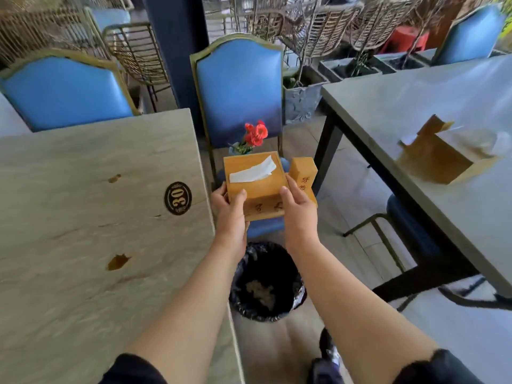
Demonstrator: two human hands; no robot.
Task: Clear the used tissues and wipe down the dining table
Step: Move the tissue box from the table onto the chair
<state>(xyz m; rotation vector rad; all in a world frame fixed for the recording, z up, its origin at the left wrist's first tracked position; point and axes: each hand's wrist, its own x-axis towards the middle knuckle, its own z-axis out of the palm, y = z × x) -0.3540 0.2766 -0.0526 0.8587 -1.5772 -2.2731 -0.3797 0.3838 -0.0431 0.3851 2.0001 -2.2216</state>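
I hold a wooden tissue box (259,187) in both hands in the aisle, to the right of the dining table (83,217). A white tissue (253,170) sticks out of its top. A small wooden holder (303,173) is attached on its right side. My left hand (228,209) grips the box's left edge and my right hand (297,206) grips its right front. The beige table top carries a "30" number plate (177,198) and brown stains (117,262). A small vase with red flowers (253,137) shows just behind the box.
A bin lined with a black bag (267,284) stands on the floor below my arms. Blue padded chairs (239,90) stand behind the table and aisle. A second grey table (415,101) on the right holds another wooden tissue box (440,156).
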